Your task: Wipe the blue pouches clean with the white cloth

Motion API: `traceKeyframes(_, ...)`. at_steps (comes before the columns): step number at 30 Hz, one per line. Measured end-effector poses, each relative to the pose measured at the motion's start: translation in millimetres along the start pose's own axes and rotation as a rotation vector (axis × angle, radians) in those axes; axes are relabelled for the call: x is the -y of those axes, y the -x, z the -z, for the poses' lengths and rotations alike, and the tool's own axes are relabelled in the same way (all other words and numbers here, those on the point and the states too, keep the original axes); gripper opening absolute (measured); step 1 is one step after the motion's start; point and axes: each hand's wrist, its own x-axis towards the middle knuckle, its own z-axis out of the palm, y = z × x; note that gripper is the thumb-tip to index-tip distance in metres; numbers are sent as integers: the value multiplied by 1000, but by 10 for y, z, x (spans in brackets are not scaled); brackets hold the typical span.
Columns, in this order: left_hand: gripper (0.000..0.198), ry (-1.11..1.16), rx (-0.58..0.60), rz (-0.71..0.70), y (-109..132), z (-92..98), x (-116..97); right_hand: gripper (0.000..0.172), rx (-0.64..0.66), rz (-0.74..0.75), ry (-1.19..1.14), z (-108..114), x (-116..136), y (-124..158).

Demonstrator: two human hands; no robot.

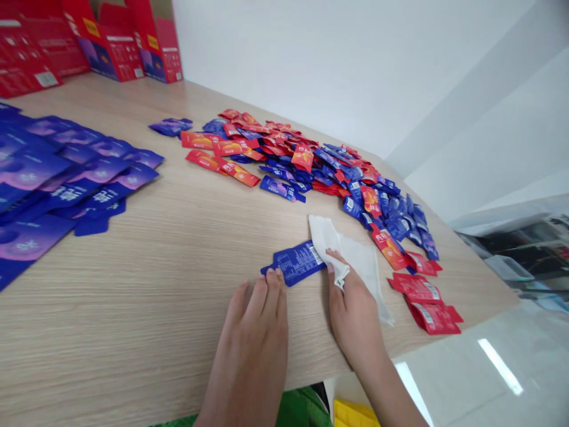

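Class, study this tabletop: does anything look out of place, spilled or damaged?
No spill or damage is evident. The odd part is the heap of red and blue packets toward the far right: they lie jumbled at all angles, whereas the blue-and-purple packs at the left overlap in rough rows.

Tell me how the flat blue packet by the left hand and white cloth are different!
The flat blue printed packet carries writing and a barcode; the white cloth looks plain. The left hand touches the flat packet; the right hand grips the bunched cloth. Both lie on the wood-grain table.
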Motion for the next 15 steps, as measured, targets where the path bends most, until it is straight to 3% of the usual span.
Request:
traceKeyframes(5, 48, 136, 53, 159, -223, -7, 136, 48, -13, -40, -126, 41, 37, 34)
traceKeyframes(10, 42, 186, 147, 143, -451, -14, 236, 49, 6, -112, -204, 51, 69, 54)
traceKeyframes(15, 38, 234, 199, 186, -485, 49, 291, 58, -89, -251, -314, 79, 83, 31)
